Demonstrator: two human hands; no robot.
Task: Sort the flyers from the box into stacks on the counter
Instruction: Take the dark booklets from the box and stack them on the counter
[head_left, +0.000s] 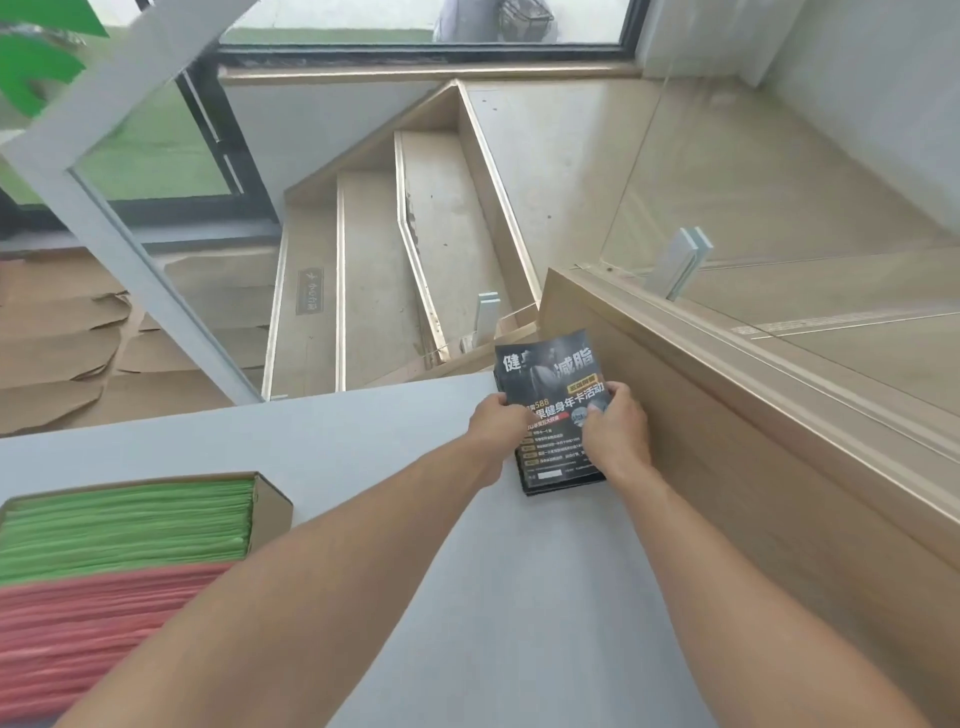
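Your two hands meet at the stack of dark flyers (551, 410), which lies on the grey worktop (395, 447) at its far edge, right against the wooden ledge (727, 431) that runs along the right side. Your left hand (496, 423) holds the stack's left edge, fingers curled over it. Your right hand (618, 428) holds the right edge, thumb on the printed face and fingers bent around the side. Both grips are closed on the flyers; the top sheet curls up a little at its far end, above the rest of the stack. The flyers are black with large white and yellow lettering.

The cardboard box (270, 506) sits on the worktop well to the left of the stack and nearer to you, partly behind your left forearm. It is packed with flyers standing on edge: a green batch (124, 530) at the far side of the box, a red batch (88, 639) on the near side. Beyond the stack, past the worktop's edge, wooden stairs (374, 270) drop away below a glass panel (779, 208) mounted on the ledge.
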